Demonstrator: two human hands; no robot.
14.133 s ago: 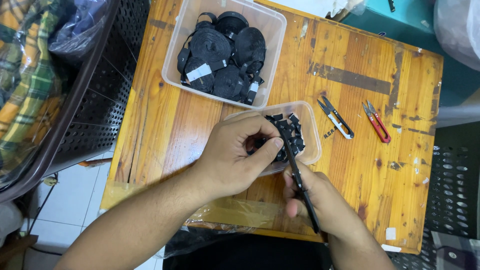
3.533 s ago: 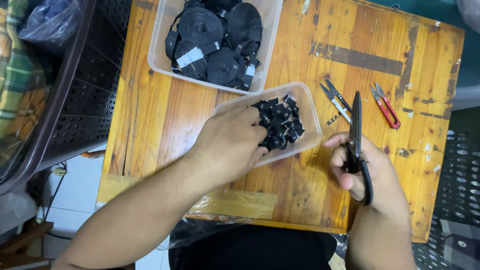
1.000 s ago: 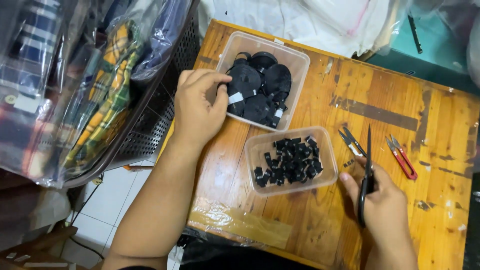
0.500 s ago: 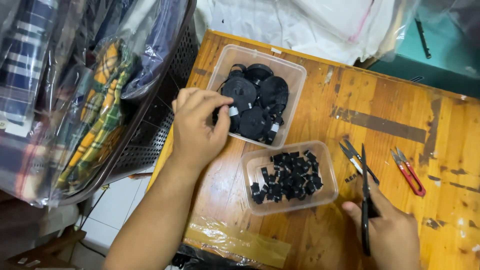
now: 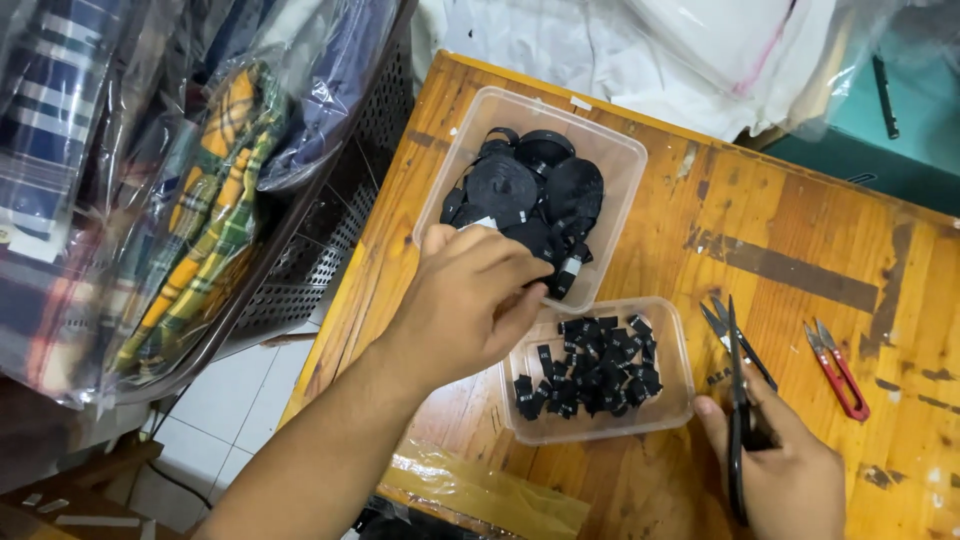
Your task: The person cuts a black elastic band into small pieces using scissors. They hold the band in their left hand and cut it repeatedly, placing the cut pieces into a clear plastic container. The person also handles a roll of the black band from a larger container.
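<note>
A: Tabletop first: worn orange wooden table (image 5: 800,230), w/ clear bags of plaid and striped cloth (image 5: 150,200) heaped off its left side. On it we've got the large clear plastic tub (image 5: 610,150) w/ black ribbon rolls (image 5: 530,195), and just below, touching it, the smaller clear plastic tub (image 5: 680,400) of cut black label pieces (image 5: 595,365).

B: Our left hand (image 5: 465,300) is over the near edge of the big tub, fingers curled narrow onto a roll w/ a white tag end. Can't tell if it's really pinched yet; knuckles cover the contact.

A: Right hand (image 5: 790,480) is closed round the long black-handled scissors (image 5: 737,410), blades shut, tips pointing away from us, resting on the table right of the small tub.

B: Handling, we'd guess: rolls are light, soft woven tape, not fragile, but prob. unwind if we grab a loose tail. Better to take one by its flat faces or rim, not the end.

A: Cut pieces look tiny and slippery, so pinch, don't scoop. Smaller stuff: grey thread snips (image 5: 722,330) partly under the scissor blade, red-handled snips (image 5: 835,365) well apart to the right.

B: Hidden: scissor handles inside our fist, roll count under the top layer, table's near edge cut off by frame.
</note>
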